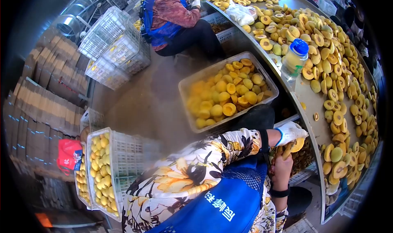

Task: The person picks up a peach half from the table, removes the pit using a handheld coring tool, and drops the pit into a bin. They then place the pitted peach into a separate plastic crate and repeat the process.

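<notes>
My left hand [291,132], in a white glove with a blue cuff, is closed on a yellow peach piece [298,144]. Just below it, my bare right hand [282,168] forms a fist with the thumb side toward the peach. A narrow yellowish piece [287,151] sticks up between the two hands; what it is, and what the right fist grips, I cannot make out. Both hands are close to the metal table's edge [309,136], above a crate of dark scraps [301,161].
Halved peaches [337,118] cover much of the metal table, with a blue-lidded bottle [295,59] and a white plastic bag [242,13]. A tub [189,110] of peach halves stands near my knee. Crates [116,171] of whole fruit are behind me. A co-worker [174,18] sits farther along.
</notes>
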`<state>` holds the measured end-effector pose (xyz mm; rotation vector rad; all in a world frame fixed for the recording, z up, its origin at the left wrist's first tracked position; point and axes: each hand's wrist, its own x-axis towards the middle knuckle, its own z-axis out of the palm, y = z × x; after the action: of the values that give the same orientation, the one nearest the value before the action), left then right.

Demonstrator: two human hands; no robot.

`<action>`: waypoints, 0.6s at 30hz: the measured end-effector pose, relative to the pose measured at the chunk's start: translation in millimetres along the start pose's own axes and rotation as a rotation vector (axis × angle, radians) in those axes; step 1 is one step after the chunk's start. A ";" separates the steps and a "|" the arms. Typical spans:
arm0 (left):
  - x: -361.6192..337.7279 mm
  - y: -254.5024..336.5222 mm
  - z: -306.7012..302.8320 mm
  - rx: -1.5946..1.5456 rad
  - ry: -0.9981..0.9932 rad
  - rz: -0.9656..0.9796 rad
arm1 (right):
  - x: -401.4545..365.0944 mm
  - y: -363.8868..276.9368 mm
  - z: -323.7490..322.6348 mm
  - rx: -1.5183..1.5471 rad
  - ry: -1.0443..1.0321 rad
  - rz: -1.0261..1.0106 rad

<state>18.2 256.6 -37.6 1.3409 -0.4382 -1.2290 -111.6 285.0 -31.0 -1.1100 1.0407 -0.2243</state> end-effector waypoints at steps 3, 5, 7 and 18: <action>0.9 -8.0 4.2 0.138 0.089 0.104 | 1.9 -4.1 3.8 -0.009 0.004 -0.021; 24.2 -32.1 -10.0 0.195 0.008 0.398 | -2.6 -14.2 -1.0 0.067 -0.062 -0.040; 14.9 -16.7 -33.7 0.526 -0.077 0.964 | 0.6 -16.3 -2.4 0.122 -0.154 -0.082; 5.5 -13.8 -1.6 -0.482 -0.091 -0.341 | -9.1 -14.8 -9.1 0.188 -0.180 0.051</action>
<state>16.0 255.8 -52.3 0.9669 0.0361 -1.5619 -118.7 277.9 -14.2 -0.9149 0.8676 -0.1744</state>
